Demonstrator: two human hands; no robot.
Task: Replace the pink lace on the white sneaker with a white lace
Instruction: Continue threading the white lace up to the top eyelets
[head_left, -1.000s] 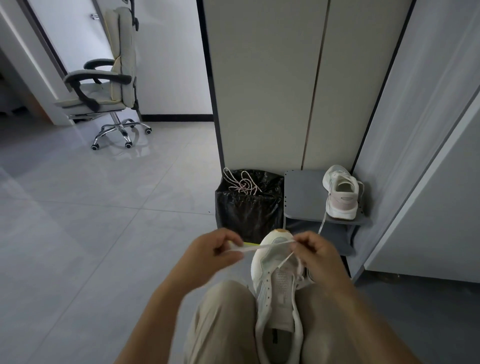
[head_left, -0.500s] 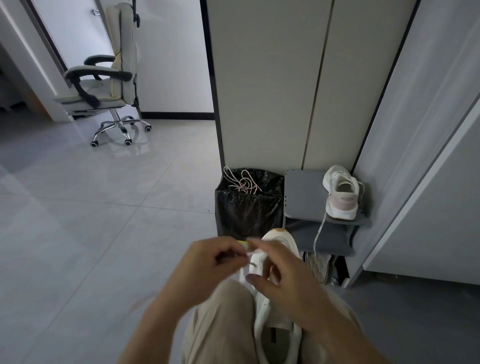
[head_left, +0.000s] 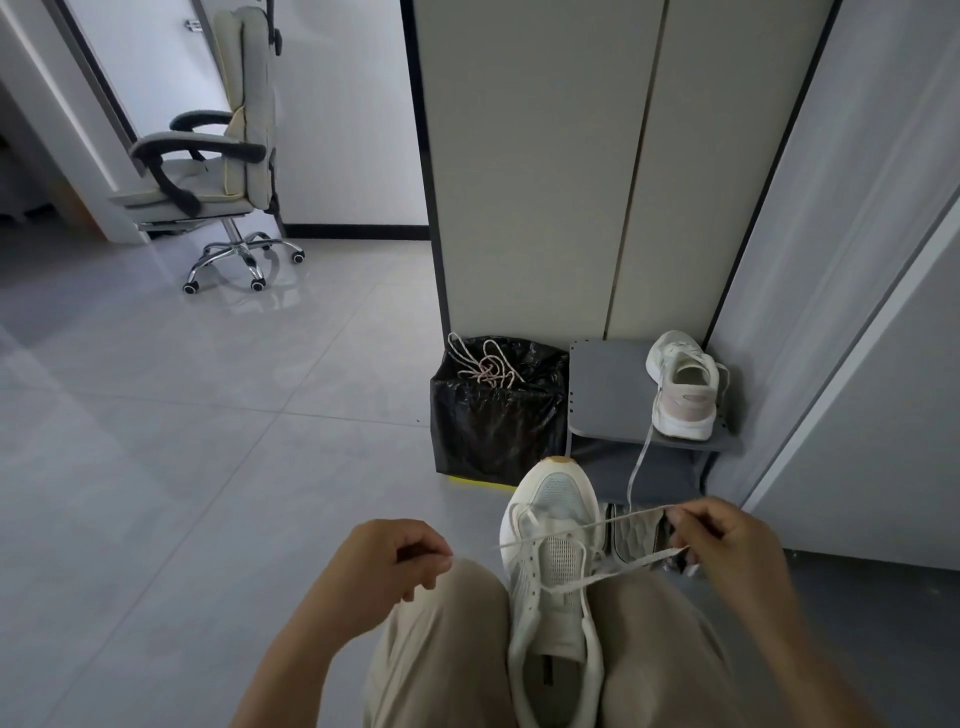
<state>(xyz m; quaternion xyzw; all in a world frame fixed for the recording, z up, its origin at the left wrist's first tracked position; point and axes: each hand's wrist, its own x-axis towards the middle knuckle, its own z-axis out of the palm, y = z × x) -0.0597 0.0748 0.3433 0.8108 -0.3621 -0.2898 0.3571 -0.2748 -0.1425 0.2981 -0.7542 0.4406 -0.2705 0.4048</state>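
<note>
Right hand (head_left: 727, 545) pinching the white lace (head_left: 649, 559) at three o'clock of the sneaker (head_left: 558, 499), left hand (head_left: 389, 561) curled, contents unclear, overpulling could unthread the free end.

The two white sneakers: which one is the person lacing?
The white mesh sneaker wedged between the person's knees: the right hand pinches its flat white lace. The other, pink-heeled sneaker sits alone on the grey shelf.
</note>
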